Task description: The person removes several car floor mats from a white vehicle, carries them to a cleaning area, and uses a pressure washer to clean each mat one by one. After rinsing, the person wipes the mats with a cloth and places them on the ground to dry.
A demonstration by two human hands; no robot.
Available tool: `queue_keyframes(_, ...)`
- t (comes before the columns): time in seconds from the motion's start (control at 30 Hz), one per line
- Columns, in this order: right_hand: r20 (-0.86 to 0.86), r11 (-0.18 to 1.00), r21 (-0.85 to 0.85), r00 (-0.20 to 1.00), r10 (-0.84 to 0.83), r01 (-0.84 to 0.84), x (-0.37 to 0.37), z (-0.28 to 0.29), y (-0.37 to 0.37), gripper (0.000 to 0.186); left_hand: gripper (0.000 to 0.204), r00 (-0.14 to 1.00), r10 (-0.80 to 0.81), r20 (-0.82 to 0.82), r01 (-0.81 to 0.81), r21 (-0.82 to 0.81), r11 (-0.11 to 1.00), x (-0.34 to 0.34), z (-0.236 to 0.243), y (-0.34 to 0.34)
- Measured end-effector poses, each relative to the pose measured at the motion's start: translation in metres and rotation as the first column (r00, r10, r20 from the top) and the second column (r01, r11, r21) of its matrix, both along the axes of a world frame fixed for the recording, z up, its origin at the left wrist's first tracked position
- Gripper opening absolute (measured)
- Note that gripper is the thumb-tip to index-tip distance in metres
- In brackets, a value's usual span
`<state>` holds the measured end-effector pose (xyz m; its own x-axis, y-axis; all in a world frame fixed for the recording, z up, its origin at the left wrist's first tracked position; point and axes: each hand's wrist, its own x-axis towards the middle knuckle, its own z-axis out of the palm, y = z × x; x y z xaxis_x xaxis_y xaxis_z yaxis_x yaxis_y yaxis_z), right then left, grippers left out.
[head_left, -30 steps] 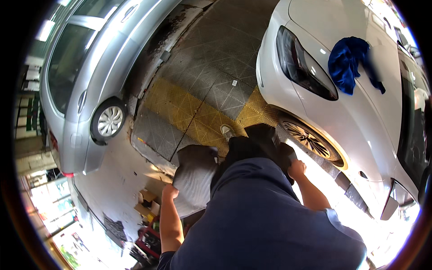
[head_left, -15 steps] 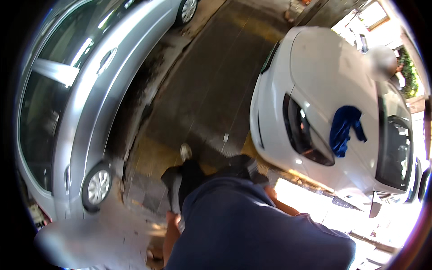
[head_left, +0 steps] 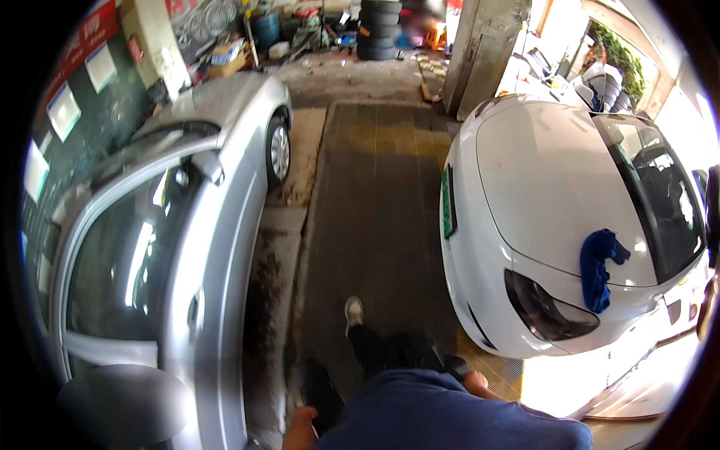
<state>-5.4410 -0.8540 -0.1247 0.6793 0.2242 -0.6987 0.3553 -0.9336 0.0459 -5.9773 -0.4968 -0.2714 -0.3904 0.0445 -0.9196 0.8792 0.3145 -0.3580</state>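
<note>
My left hand (head_left: 303, 417) hangs low beside my dark trouser leg; its fingers are too small and partly hidden to read. On the other side, my right hand (head_left: 475, 383) is next to a dark shape at my leg, and I cannot make out whether it grips anything. A white car (head_left: 551, 180) stands to the right with its front toward the lane. On its bonnet lies a crumpled blue cloth (head_left: 597, 274), apart from both hands. A silver car (head_left: 214, 300) is parked along my left. One light shoe (head_left: 354, 313) shows ahead of me.
A dark floor lane (head_left: 375, 217) runs between the cars, with a raised concrete edge (head_left: 304, 232) on the left. Farther off are a stack of tyres (head_left: 378, 30), a concrete pillar (head_left: 487, 56), a blue barrel (head_left: 265, 30) and scattered clutter. Blurred patches cover some spots.
My view has turned and lifted, so the far end of the garage now shows. I have stepped along the lane. The blue cloth still lies on the white bonnet.
</note>
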Motion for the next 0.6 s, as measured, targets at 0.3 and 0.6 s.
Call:
queue_keyframes(0.3, -0.032, 0.997, -0.001, 0.997, -0.076, 0.076, 0.125, 0.004, 0.28, 0.03, 0.033, 0.971, -0.04, 0.237, -0.129, 0.656, 0.744, 0.157, 0.037, 0.326)
queue_keyframes(0.6, 0.012, 0.984, -0.095, 0.989, -0.147, 0.147, 0.298, -0.008, 0.517, 0.036, 0.059, 0.951, -0.148, 0.272, -0.134, 0.792, 0.596, 0.374, 0.018, 0.602)
